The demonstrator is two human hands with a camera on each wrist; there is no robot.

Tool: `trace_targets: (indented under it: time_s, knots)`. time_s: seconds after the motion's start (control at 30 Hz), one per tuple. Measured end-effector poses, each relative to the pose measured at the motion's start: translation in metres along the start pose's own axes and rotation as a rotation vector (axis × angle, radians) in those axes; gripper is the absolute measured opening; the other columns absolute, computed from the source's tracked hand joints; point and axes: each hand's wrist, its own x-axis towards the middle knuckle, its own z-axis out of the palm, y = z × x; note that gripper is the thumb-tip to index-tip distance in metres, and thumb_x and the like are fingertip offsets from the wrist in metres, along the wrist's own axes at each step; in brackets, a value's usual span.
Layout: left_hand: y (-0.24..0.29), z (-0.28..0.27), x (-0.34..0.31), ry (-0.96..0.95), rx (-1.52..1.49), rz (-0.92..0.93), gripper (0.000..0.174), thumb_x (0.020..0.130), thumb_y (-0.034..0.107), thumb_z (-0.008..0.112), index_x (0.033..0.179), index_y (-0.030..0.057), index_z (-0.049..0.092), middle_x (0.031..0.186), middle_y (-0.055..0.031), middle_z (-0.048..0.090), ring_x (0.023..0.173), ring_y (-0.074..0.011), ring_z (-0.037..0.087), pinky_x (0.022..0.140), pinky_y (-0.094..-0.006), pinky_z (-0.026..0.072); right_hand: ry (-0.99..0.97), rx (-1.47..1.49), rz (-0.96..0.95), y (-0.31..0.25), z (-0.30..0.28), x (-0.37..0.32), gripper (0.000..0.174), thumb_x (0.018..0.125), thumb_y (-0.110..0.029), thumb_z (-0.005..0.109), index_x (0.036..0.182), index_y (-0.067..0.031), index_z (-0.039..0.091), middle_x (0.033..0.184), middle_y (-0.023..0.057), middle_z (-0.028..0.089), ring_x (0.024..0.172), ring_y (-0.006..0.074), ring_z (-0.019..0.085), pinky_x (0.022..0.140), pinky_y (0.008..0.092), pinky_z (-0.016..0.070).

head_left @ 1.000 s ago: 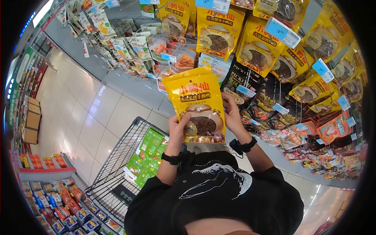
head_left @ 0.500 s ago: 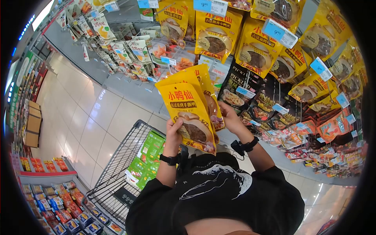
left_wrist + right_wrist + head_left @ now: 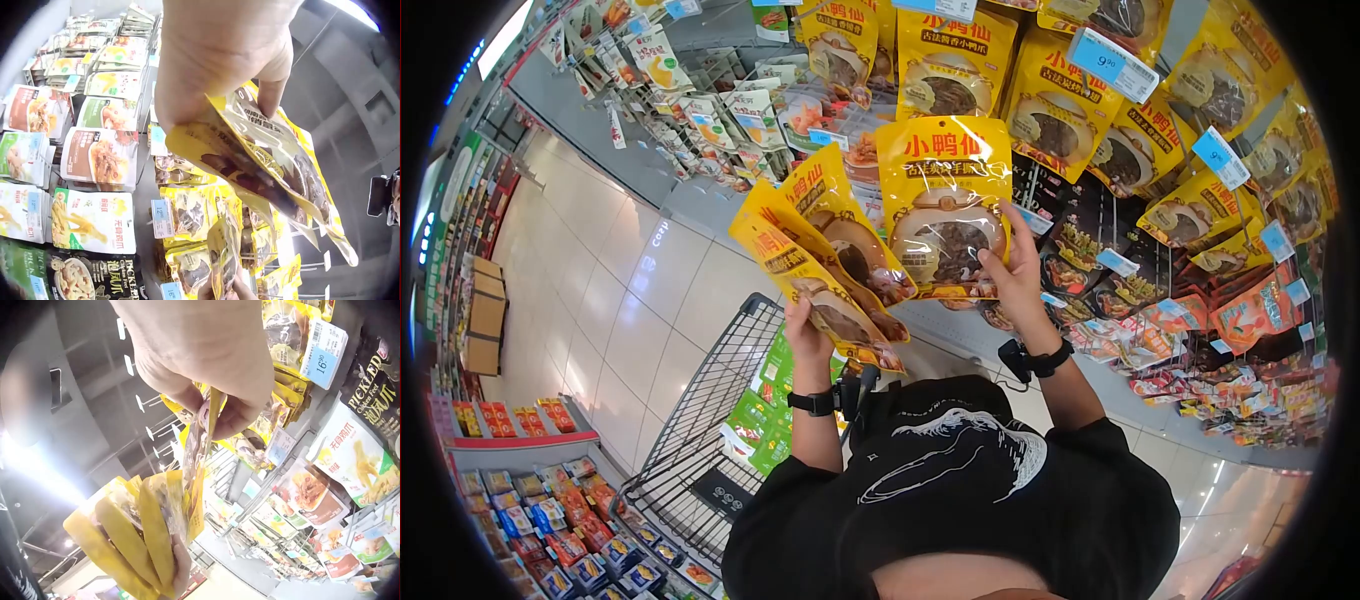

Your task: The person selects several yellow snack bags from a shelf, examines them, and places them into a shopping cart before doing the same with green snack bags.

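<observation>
My left hand grips a fan of yellow snack packets by their lower edge, thumb on the front one. These packets stand spread apart in the right wrist view. A single yellow packet, with a window showing dark meat, is in my right hand. That thumb presses its front near the lower right while the fingers lie along its right edge. From the right wrist, the hand pinches this packet edge-on. The two lots stand side by side before the shelf, nearly meeting.
Matching yellow packets hang on shelf hooks in front, with blue price tags sticking out. White packets hang further left. A shopping cart holding green packages stands at my left. A low snack display lies behind it.
The packets, stacked together a second ago, have parted. My left hand has moved left with its fanned packets; my right hand has drawn one packet right and up, facing me.
</observation>
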Motion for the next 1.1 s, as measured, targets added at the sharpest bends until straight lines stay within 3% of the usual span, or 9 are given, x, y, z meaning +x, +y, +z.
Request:
trace_targets:
  time_s: [0.2,0.3,0.37,0.4,0.47,0.57,0.8,0.9,1.1]
  knots:
    - [0.001,-0.004,-0.003,0.013,0.005,-0.018,0.041,0.081,0.016,0.056,0.117,-0.0004,0.045,0.108,-0.0116,0.056,0.097,-0.0234,0.057,0.085,-0.0357,0.0455,0.049,0.087,-0.056,-0.009,0.005,-0.003,0.074,0.079,0.01,0.05,0.14,-0.0083,0.012,0.12,0.0106,0.049,0.093,0.0107,0.054,0.066,0.0182,0.0473]
    - [-0.002,-0.005,-0.004,0.018,0.017,-0.005,0.042,0.08,0.016,0.057,0.117,-0.0009,0.045,0.109,-0.0123,0.056,0.098,-0.0239,0.056,0.086,-0.0359,0.0452,0.006,0.112,0.098,0.002,-0.002,-0.007,0.077,0.078,0.01,0.05,0.141,-0.0075,0.009,0.118,0.0104,0.051,0.094,0.0116,0.055,0.069,0.0192,0.0472]
    - [-0.004,-0.011,-0.006,0.033,0.056,-0.01,0.045,0.079,0.017,0.058,0.118,-0.0015,0.044,0.11,-0.013,0.055,0.099,-0.0243,0.056,0.086,-0.0362,0.0449,0.03,0.257,0.106,0.008,0.002,-0.007,0.075,0.077,0.011,0.051,0.14,-0.0057,0.013,0.118,0.0095,0.051,0.096,0.0118,0.055,0.071,0.0203,0.0472]
    - [-0.005,-0.009,-0.007,0.011,0.044,-0.025,0.045,0.079,0.017,0.058,0.118,-0.0015,0.044,0.11,-0.013,0.055,0.099,-0.0243,0.056,0.086,-0.0362,0.0449,0.037,0.214,0.038,0.016,0.002,-0.005,0.069,0.076,0.011,0.052,0.137,-0.004,0.022,0.117,0.007,0.052,0.096,0.0111,0.055,0.072,0.0208,0.0472]
    - [-0.003,-0.003,-0.009,0.026,0.019,-0.03,0.046,0.079,0.017,0.058,0.118,-0.0018,0.043,0.109,-0.0131,0.055,0.098,-0.0243,0.056,0.086,-0.0365,0.0448,-0.004,0.248,0.123,0.027,-0.001,-0.011,0.061,0.077,0.01,0.052,0.133,-0.0031,0.03,0.118,0.0047,0.051,0.098,0.0106,0.053,0.075,0.0215,0.0466]
    - [-0.006,-0.001,-0.007,0.021,0.026,-0.05,0.046,0.079,0.017,0.058,0.119,-0.0017,0.043,0.108,-0.0131,0.055,0.098,-0.0244,0.056,0.086,-0.0366,0.0447,-0.021,0.269,0.196,0.031,0.004,-0.02,0.059,0.078,0.009,0.053,0.131,-0.0028,0.032,0.117,0.0033,0.052,0.098,0.0098,0.053,0.076,0.0207,0.0456]
    - [-0.008,0.007,-0.005,-0.026,0.049,-0.044,0.044,0.08,0.015,0.058,0.118,-0.0015,0.044,0.108,-0.0127,0.056,0.098,-0.0241,0.056,0.087,-0.0354,0.0439,0.079,0.177,0.079,0.022,0.007,-0.019,0.05,0.079,0.007,0.053,0.126,-0.0024,0.038,0.112,0.0037,0.054,0.095,0.0085,0.053,0.075,0.0195,0.045]
    - [-0.008,0.012,-0.002,-0.091,0.056,-0.074,0.04,0.081,0.012,0.056,0.117,-0.0011,0.045,0.109,-0.0131,0.057,0.099,-0.0237,0.056,0.088,-0.0353,0.0435,0.134,0.098,0.019,0.01,0.0,-0.017,0.047,0.079,0.008,0.053,0.123,-0.0008,0.04,0.114,0.0052,0.053,0.103,0.0112,0.05,0.088,0.0245,0.0396]
    - [-0.01,0.017,-0.001,-0.092,0.128,-0.109,0.049,0.081,0.021,0.056,0.122,-0.0002,0.041,0.114,-0.0118,0.053,0.102,-0.0236,0.054,0.089,-0.0351,0.0426,0.157,0.085,0.002,0.006,-0.009,-0.019,0.049,0.078,0.01,0.052,0.124,-0.0006,0.039,0.117,0.0063,0.051,0.107,0.0127,0.048,0.091,0.0258,0.0369]
